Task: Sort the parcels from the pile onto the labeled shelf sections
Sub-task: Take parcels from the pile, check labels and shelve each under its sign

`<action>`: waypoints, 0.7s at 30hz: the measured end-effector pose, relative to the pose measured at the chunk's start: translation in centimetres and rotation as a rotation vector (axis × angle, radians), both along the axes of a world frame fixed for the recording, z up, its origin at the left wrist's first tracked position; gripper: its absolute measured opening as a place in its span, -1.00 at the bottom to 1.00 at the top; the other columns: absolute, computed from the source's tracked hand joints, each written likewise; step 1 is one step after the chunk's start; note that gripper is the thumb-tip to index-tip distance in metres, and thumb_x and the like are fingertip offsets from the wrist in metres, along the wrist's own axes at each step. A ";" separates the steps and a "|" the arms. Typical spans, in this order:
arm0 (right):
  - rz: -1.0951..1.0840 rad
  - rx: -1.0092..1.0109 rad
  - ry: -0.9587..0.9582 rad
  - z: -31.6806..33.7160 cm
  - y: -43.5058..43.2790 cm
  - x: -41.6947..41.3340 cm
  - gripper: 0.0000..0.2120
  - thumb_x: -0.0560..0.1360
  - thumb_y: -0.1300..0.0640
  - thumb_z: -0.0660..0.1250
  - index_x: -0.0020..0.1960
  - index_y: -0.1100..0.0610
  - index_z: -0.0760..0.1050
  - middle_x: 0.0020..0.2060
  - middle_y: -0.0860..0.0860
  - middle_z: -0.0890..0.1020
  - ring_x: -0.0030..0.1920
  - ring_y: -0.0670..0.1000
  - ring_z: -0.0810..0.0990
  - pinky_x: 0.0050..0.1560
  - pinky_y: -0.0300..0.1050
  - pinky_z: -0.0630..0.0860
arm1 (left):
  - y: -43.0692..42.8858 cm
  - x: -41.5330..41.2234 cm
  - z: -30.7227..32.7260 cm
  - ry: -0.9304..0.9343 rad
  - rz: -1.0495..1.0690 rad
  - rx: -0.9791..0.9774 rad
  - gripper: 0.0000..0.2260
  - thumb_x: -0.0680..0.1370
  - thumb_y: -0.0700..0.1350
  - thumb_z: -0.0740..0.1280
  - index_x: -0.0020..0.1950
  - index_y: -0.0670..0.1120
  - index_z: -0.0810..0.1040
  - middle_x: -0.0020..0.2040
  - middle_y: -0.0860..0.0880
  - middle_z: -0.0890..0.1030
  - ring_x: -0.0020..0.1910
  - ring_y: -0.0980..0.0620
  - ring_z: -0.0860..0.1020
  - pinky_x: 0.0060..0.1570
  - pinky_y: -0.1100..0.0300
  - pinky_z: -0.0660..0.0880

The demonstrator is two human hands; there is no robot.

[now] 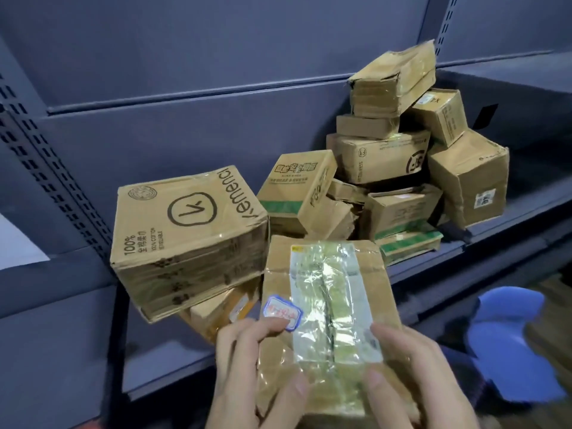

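A flat cardboard parcel wrapped in clear tape is held up in front of the shelf, its white shipping label and a small blue-edged sticker facing me. My left hand grips its lower left edge, thumb on top near the sticker. My right hand grips the lower right edge, thumb on the label. Behind it, a pile of brown parcels lies on the grey metal shelf, with a large printed box at the left.
The shelf's grey back panel and perforated uprights rise behind the pile. A small yellow-taped box lies under the large printed box. A blue plastic object stands on the floor at the right, beyond the shelf edge.
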State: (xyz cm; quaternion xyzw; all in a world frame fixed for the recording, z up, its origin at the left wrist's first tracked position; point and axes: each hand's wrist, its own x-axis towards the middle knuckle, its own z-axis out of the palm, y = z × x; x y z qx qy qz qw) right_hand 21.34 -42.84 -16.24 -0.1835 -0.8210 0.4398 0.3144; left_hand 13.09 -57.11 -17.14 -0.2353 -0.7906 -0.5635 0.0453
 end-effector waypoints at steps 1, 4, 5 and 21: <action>0.016 0.003 -0.011 -0.1 -0.3 0.5 -0.61 0.22 -0.13 0.29 0.05 -0.24 0.51 0.10 -0.27 0.54 -0.04 -0.27 0.58 -0.16 -0.52 0.44 | -0.5 0.8 -0.2 -0.030 0.016 -0.010 -0.56 0.19 0.14 0.28 0.07 0.36 0.46 0.08 0.22 0.41 0.14 0.27 0.45 0.00 0.60 0.28; 0.099 -0.040 -0.015 -0.5 -1.6 1.6 -0.55 0.21 0.08 0.40 0.04 -0.27 0.50 0.08 -0.32 0.54 -0.02 -0.31 0.57 -0.20 -0.61 0.40 | -2.3 3.0 -0.6 -0.087 0.072 -0.014 -0.54 0.15 0.17 0.26 0.05 0.39 0.45 0.14 0.25 0.39 0.14 0.29 0.45 -0.06 0.61 0.30; 0.129 -0.056 -0.016 -0.7 -2.2 1.8 -0.53 0.19 0.10 0.41 0.04 -0.28 0.50 0.06 -0.34 0.54 -0.02 -0.33 0.57 -0.22 -0.62 0.39 | -3.0 3.6 -0.7 -0.087 0.094 -0.004 -0.55 0.15 0.17 0.26 0.04 0.39 0.46 0.15 0.26 0.39 0.14 0.30 0.46 -0.07 0.60 0.31; 0.714 -0.158 -0.156 -3.1 -29.3 3.2 -0.53 0.38 0.33 0.47 -0.02 -0.26 0.57 0.03 -0.28 0.59 -0.16 -0.23 0.63 -0.31 -0.47 0.48 | -30.1 14.3 -2.4 -0.095 0.752 0.040 -0.53 0.11 0.16 0.21 0.01 0.41 0.43 0.12 0.28 0.35 0.08 0.46 0.41 -0.17 0.63 0.32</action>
